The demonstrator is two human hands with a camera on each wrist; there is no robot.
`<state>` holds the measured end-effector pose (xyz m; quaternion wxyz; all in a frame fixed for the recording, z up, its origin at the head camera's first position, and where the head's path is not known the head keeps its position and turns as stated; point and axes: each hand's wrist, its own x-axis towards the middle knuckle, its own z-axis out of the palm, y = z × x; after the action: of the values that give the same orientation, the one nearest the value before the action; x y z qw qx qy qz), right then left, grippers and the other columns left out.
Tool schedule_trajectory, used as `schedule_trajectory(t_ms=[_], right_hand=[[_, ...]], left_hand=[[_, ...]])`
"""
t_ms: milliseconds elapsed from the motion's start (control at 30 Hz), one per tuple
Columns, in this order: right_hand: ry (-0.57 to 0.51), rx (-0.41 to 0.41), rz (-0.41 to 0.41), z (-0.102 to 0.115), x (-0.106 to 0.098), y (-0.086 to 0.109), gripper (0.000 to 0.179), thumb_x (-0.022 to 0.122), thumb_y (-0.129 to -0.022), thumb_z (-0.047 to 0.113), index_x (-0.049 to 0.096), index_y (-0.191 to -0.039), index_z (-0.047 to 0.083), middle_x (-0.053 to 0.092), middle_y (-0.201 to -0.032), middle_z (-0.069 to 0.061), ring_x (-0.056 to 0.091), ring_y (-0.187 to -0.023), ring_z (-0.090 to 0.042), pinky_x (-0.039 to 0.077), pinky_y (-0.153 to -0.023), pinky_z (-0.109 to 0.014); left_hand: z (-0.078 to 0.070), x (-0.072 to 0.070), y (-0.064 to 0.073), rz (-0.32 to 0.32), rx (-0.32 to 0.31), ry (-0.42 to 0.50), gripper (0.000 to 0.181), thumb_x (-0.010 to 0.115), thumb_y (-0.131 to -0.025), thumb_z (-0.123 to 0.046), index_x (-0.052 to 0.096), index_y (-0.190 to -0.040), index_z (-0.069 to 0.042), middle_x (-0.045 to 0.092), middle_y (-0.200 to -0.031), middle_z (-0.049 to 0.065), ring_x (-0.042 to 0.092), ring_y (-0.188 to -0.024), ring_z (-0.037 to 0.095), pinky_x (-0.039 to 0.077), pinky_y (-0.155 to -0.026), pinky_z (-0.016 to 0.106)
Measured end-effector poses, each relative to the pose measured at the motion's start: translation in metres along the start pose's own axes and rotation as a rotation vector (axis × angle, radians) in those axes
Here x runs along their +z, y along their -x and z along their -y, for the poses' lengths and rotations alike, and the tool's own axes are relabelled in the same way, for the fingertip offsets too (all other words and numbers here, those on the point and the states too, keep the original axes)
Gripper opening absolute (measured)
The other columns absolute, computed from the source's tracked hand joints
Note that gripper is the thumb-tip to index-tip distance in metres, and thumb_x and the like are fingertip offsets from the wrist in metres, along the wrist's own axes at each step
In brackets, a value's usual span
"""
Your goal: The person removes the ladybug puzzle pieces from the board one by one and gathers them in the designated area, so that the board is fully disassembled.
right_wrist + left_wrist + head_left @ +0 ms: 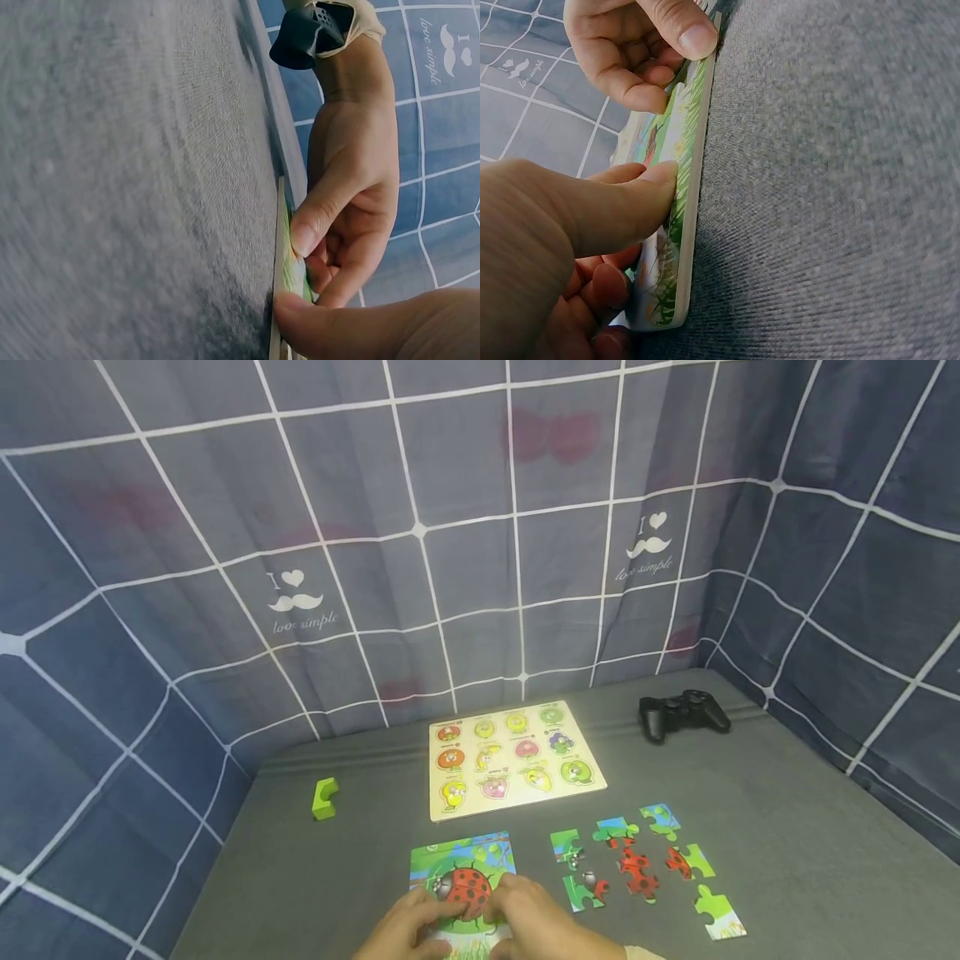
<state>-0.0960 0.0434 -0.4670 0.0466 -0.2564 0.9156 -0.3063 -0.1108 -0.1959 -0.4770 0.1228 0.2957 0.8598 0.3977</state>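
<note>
A ladybug jigsaw board (459,845) lies at the near middle of the table, picture side up. My left hand (411,925) is over its lower left part, thumb and curled fingers around a puzzle piece at the front. My right hand (538,920) mirrors it on the lower right, also pinching there. In the left wrist view, the left thumb (649,191) lies on the grassy front strip near the board's pale edge (697,150). The right wrist view shows both thumbs along that edge. Fingers hide the pieces' outlines.
Loose ladybug jigsaw pieces (639,875) lie spread right of the board. Behind it sits a wooden fruit puzzle (504,750). A black game controller (684,713) is at the back right, and a green arch-shaped block (322,800) at the left. Checked curtains (465,568) enclose the grey table.
</note>
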Motion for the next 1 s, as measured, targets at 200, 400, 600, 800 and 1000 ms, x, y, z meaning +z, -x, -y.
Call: schedule_trajectory(t_ms=[200,400,600,800,1000], right_hand=[[-0.125,0.004,-0.026,0.001,0.004,0.001,0.034,0.088,-0.066,0.022,0.066,-0.092,0.014,0.055,-0.086,0.012,0.046,-0.077,0.004,0.044,-0.069,-0.019],[-0.322,0.000,-0.032,0.004,0.007,0.001,0.037,0.086,-0.069,0.010,0.059,-0.095,0.013,0.056,-0.079,0.010,0.046,-0.068,0.005,0.044,-0.061,-0.017],[-0.182,-0.038,-0.039,0.005,0.009,-0.001,0.042,0.083,-0.068,0.008,0.069,-0.107,0.014,0.063,-0.090,0.009,0.048,-0.073,0.006,0.044,-0.063,-0.017],[-0.131,-0.073,-0.010,0.002,-0.001,-0.001,0.036,0.083,-0.071,0.014,0.072,-0.106,0.017,0.059,-0.085,0.013,0.044,-0.073,0.007,0.042,-0.064,-0.016],[-0.339,-0.033,0.033,-0.018,-0.030,0.018,0.034,0.080,-0.079,0.020,0.070,-0.109,0.010,0.049,-0.080,0.011,0.041,-0.068,0.004,0.040,-0.061,-0.018]], left_hand=[[-0.002,-0.001,0.000,-0.007,0.054,0.011,0.036,0.071,-0.087,-0.023,0.067,-0.122,-0.014,0.056,-0.094,-0.003,0.039,-0.079,-0.005,0.037,-0.062,0.018],[-0.002,-0.001,0.001,0.006,0.034,0.049,0.034,0.071,-0.087,-0.025,0.066,-0.120,-0.019,0.060,-0.102,0.002,0.042,-0.084,-0.004,0.039,-0.065,0.019],[-0.004,-0.002,0.002,0.000,0.027,0.037,0.033,0.071,-0.087,-0.023,0.067,-0.119,-0.019,0.058,-0.098,0.000,0.042,-0.083,-0.004,0.039,-0.064,0.019],[-0.004,-0.001,0.000,0.011,0.014,0.040,0.044,0.071,-0.087,-0.026,0.062,-0.129,-0.017,0.063,-0.108,0.003,0.045,-0.093,-0.004,0.043,-0.071,0.019],[0.002,-0.002,0.000,0.018,0.082,0.028,0.046,0.071,-0.087,-0.026,0.062,-0.129,-0.009,0.064,-0.105,0.007,0.043,-0.089,-0.006,0.040,-0.070,0.018]])
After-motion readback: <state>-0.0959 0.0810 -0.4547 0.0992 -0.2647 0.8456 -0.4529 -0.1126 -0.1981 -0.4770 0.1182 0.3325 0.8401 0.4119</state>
